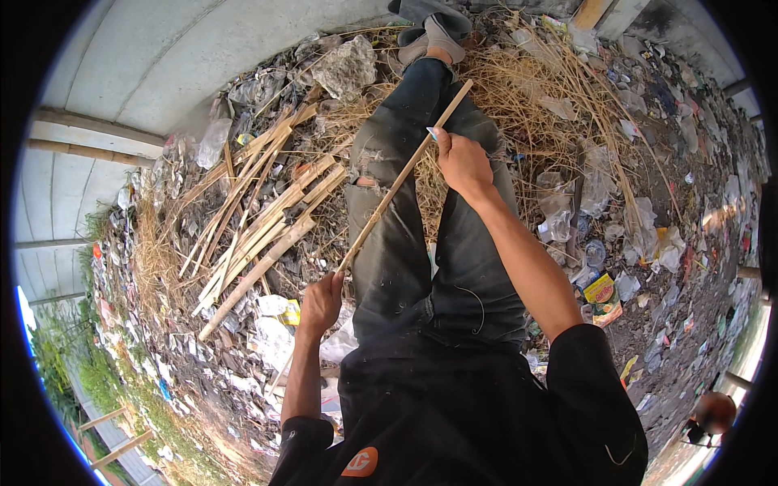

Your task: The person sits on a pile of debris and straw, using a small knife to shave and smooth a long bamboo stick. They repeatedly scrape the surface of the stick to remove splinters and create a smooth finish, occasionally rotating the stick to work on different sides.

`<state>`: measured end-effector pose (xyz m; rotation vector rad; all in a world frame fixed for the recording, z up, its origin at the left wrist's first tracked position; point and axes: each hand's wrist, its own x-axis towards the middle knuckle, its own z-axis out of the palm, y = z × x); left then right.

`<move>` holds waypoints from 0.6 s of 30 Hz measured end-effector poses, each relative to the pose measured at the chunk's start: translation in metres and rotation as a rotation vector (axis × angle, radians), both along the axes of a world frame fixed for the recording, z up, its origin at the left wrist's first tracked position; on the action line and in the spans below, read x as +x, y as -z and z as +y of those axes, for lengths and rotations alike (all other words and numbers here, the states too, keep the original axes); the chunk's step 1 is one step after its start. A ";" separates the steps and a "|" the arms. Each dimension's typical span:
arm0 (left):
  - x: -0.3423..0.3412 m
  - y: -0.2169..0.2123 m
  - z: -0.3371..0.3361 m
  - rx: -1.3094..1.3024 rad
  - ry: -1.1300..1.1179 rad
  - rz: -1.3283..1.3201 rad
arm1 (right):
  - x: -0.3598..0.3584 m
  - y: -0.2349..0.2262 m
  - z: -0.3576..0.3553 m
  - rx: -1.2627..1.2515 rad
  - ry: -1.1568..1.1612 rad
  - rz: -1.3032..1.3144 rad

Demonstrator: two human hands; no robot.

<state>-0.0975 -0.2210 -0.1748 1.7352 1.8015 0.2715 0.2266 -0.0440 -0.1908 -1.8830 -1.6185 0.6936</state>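
Observation:
A long, narrow bamboo strip [395, 186] slants across my legs, its far end up near my knees. My left hand [322, 304] is closed around its near end, beside my left thigh. My right hand [465, 166] is a fist farther up, with the thumb against the strip's right side. A small pale bluish-white edge [433, 132] sticks out by that thumb and touches the strip. What it belongs to is hidden in the fist.
Split bamboo pieces [271, 251] lie piled on the littered ground to the left. Dry straw [519, 89] and thin stalks spread ahead and to the right. A pale rock [347, 68] sits near a grey panel wall [162, 57]. Another person's shoes [442, 39] are by my feet.

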 end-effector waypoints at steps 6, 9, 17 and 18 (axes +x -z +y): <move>0.011 0.004 0.018 0.018 -0.004 0.022 | -0.060 0.013 -0.071 -0.128 -0.173 0.003; 0.019 0.005 0.013 0.048 -0.024 0.016 | -0.038 0.010 -0.053 -0.112 -0.213 -0.059; 0.044 -0.003 0.039 0.038 -0.018 0.069 | -0.047 0.024 -0.055 -0.015 -0.090 0.162; 0.044 -0.002 0.037 0.041 -0.018 0.075 | -0.043 0.023 -0.054 -0.061 -0.122 0.097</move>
